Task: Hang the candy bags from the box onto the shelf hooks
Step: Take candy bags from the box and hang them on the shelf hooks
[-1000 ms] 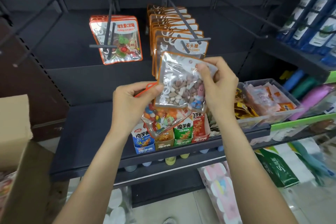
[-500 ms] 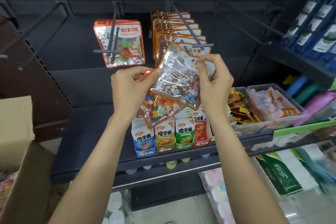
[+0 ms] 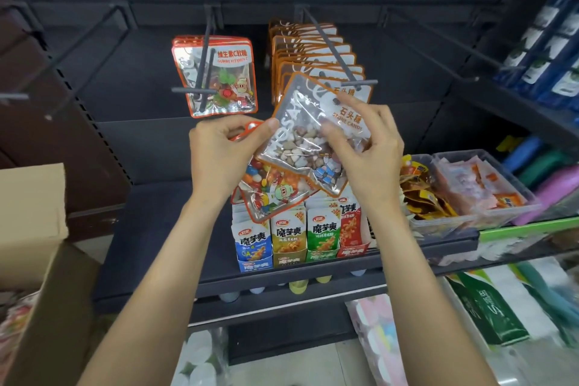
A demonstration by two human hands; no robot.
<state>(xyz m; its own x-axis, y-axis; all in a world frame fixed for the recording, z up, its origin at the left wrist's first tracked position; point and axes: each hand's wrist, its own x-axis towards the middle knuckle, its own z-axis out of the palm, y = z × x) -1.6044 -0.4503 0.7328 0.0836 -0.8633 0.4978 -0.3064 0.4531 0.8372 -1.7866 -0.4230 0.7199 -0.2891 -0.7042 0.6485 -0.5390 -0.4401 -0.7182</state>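
Both hands hold a clear stone candy bag (image 3: 302, 131) with an orange edge, tilted, just below the tip of the middle hook (image 3: 336, 50). My right hand (image 3: 366, 150) pinches its right side near the label. My left hand (image 3: 222, 155) pinches its left edge and also holds a second bag of coloured jelly beans (image 3: 272, 191) that hangs underneath. Several stone candy bags (image 3: 313, 53) hang in a row on the middle hook. Vitamin gummy bags (image 3: 219, 78) hang on the hook to the left. The cardboard box (image 3: 31, 213) stands at the lower left.
Bare hooks (image 3: 84, 50) stick out at the far left and at the right (image 3: 438, 47). Below the hands, snack packets (image 3: 297, 235) stand in a row on the dark shelf (image 3: 163, 244). Clear tubs (image 3: 470, 191) of snacks sit to the right.
Both hands have lifted the stone candy bag up toward the middle hook's tip and tilted it, top to the upper right. The jelly bean bag rose along in my left hand.
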